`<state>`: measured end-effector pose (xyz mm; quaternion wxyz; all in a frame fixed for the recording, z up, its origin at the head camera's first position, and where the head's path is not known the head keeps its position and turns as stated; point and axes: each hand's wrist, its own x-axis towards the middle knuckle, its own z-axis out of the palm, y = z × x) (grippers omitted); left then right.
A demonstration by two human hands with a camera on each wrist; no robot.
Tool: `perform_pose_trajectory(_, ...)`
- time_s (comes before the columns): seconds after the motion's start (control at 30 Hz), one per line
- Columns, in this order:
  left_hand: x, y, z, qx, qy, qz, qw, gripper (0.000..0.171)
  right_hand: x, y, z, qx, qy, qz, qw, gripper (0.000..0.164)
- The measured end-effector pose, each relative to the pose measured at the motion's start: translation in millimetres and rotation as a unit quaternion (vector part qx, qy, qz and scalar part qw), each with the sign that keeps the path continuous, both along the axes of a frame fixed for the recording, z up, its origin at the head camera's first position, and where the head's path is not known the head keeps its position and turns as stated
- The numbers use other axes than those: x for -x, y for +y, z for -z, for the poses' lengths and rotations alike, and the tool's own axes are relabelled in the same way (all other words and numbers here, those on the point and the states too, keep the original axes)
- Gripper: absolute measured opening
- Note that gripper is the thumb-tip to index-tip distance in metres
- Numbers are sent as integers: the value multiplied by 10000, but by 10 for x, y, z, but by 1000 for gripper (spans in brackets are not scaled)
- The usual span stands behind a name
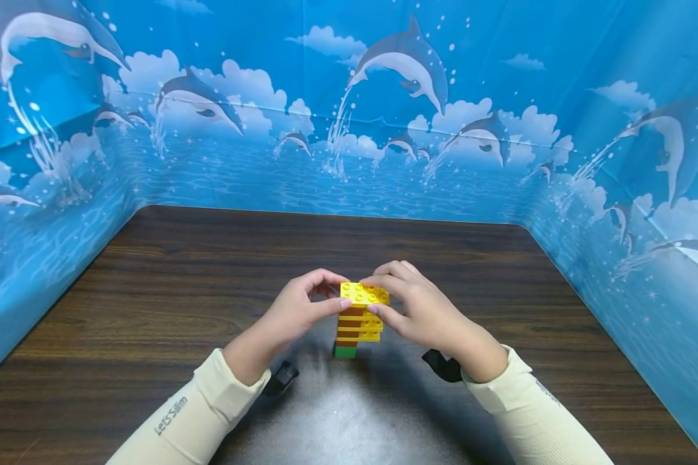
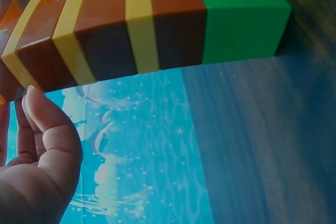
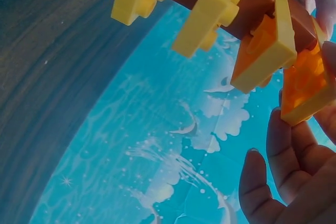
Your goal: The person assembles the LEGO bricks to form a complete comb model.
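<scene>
A tower of toy building bricks stands on the table, with a green brick (image 1: 345, 352) at its foot. Above it, brown bricks (image 2: 178, 35) alternate with thin yellow plates (image 2: 142, 35), which jut out to the right like steps and show studs in the right wrist view. The topmost yellow plate (image 1: 359, 294) lies between both hands. My left hand (image 1: 291, 310) pinches its left end, thumb in front and fingers behind. From the right, my right hand (image 1: 427, 310) holds the overhanging end between thumb and fingers.
The dark wood-grain table (image 1: 180, 278) reaches back to a blue dolphin-print curtain (image 1: 302, 174) at the rear and sides. Black wrist-worn devices (image 1: 282, 378) hang under both forearms, close to the tabletop. Light sleeves (image 1: 192, 413) cover the arms.
</scene>
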<state>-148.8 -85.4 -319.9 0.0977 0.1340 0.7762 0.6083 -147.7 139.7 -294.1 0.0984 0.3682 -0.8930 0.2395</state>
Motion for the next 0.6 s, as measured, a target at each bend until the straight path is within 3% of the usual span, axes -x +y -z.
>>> perform_pose_trajectory(0.6,-7,-11,7,102,14,10,9999,34,-21,-25,17,-19,-16,54,10000,35)
